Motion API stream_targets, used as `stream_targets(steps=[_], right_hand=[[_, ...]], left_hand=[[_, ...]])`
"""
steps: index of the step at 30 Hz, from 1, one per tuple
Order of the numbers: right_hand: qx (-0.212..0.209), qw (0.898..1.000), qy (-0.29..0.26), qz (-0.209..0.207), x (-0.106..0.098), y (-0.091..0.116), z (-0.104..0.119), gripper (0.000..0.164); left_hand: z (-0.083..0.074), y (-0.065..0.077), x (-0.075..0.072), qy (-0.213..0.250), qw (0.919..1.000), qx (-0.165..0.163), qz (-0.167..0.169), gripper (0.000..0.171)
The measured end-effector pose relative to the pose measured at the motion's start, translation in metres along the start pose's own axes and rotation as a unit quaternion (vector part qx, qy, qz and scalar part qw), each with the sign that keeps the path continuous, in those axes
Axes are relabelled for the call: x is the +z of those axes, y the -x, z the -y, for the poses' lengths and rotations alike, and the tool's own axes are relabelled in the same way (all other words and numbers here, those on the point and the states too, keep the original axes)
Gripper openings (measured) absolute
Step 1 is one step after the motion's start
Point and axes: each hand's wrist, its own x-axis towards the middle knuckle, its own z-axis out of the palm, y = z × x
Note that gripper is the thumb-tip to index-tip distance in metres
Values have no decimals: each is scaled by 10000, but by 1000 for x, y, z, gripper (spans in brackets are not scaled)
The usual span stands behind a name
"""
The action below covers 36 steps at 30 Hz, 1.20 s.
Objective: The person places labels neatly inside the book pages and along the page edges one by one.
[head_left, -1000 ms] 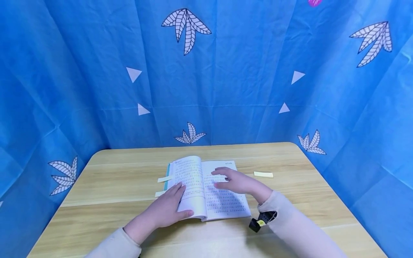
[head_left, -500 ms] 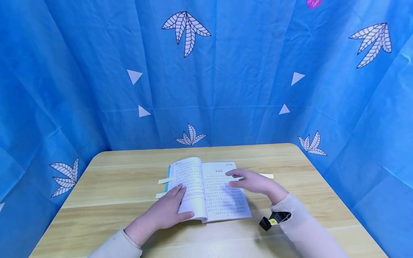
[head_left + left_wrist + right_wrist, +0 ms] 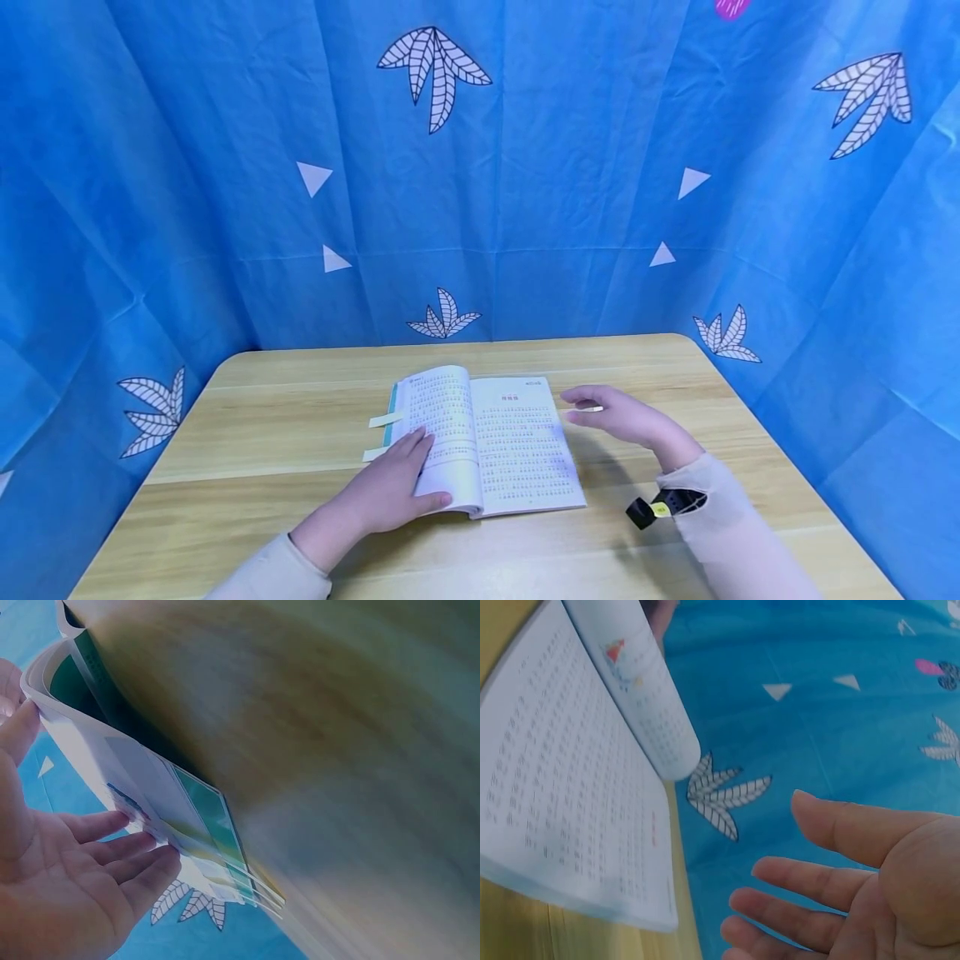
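An open book [image 3: 521, 450] lies on the table, its left pages bowed up and its right page flat. Two pale paper tabs [image 3: 386, 420] stick out past its left edge. My left hand [image 3: 378, 492] rests on the lower left page with fingers extended; in the left wrist view its fingertips touch the page. My right hand [image 3: 626, 418] hovers just right of the book, thumb and fingers apart, holding nothing. A small pale paper strip [image 3: 595, 408] is mostly hidden behind it. In the right wrist view, the right hand [image 3: 855, 892] is clear of the pages.
The wooden table [image 3: 285, 392] has rounded far corners. A blue curtain [image 3: 570, 167] with leaf and triangle prints hangs behind and at both sides. A black wrist device [image 3: 663, 505] sits at the right cuff.
My right hand has moved right, from above the right page to beyond its edge, uncovering the page and covering most of the paper strip. The left hand has stayed in place.
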Motion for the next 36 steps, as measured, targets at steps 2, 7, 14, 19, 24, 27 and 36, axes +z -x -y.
stream_targets(steps=[2,7,14,19,24,27,36], right_hand=[[9,10000,-38,-40,-3,1,-4,51],[95,9997,-216,-101,-10,4,-11,51],[161,9990,-401,-141,-16,5,-20,50],[267,9986,-365,-261,-18,5,-26,49],[233,9978,-540,-299,-19,4,-30,45],[281,9965,-705,-355,-19,4,-31,44],[521,9955,-453,-642,-20,-3,-42,38]], left_hand=[[0,0,0,28,10000,-3,-1,98],[0,1,0,43,10000,-19,24,99],[0,0,0,-25,10000,-21,19,100],[0,0,0,-30,10000,-39,15,100],[0,1,0,-30,10000,-71,24,100],[0,0,0,-28,10000,-66,16,99],[1,-1,1,-50,10000,-29,0,99]])
